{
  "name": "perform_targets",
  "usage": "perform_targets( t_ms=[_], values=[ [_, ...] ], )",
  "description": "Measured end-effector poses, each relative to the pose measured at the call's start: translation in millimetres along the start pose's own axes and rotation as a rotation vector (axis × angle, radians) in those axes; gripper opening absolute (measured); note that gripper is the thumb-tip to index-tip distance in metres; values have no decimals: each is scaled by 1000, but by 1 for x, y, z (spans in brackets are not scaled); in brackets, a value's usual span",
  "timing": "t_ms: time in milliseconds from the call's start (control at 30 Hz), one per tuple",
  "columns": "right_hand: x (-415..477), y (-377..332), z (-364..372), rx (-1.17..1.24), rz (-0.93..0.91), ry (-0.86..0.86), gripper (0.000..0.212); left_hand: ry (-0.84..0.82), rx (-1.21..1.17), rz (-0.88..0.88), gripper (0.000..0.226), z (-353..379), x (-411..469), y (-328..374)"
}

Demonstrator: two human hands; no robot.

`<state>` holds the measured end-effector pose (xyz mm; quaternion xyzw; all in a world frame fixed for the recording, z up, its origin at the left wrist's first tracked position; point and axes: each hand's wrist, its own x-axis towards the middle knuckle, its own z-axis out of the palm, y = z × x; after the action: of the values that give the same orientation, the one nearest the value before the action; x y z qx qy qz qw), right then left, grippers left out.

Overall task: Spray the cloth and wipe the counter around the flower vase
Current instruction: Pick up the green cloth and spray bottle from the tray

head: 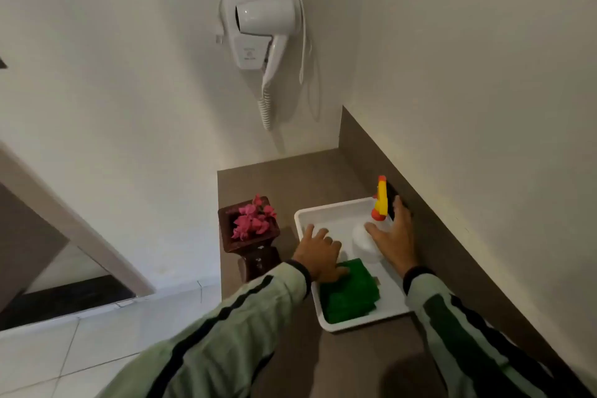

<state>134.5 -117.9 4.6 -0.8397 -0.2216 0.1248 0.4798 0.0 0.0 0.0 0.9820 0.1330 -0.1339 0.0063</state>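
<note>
Upright spray bottle (371,229), nozzle facing away.

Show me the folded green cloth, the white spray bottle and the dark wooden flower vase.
folded green cloth (352,296), head view, middle of top fold
white spray bottle (363,237), head view, rounded body
dark wooden flower vase (258,260), head view, stem

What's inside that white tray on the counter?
The white tray holds a folded green cloth and a white spray bottle. Both hands cover part of each; the tray floor beneath them is hidden.
</note>
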Motion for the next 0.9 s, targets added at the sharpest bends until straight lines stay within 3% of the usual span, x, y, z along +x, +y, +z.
perform_targets(
  t_ms=[167, 267, 400, 567, 733, 900],
  values=[
    [26, -9, 8, 140, -42, -170, 95, -116, -108, -72, 76, 32, 7, 13],
    [47, -5, 12, -1, -71, -131, 80, -136, -172, -104, 81, 36, 15, 9],
    [51, -1, 19, 71, -57, -24, 59, -137, -180, -77, 77, 36, 23, 7],
    [39, -19, 14, 69, -149, 48, 37, -80, -233, -51, 65, 28, 22, 8],
    [13, -57, -18, 50, -340, 111, 50, 16, -511, -115, 30, 6, -3, 17],
    [-42, -89, -46, 123, -495, 239, 42, 233, -698, -141, 31, -22, -50, 21]
  ],
)
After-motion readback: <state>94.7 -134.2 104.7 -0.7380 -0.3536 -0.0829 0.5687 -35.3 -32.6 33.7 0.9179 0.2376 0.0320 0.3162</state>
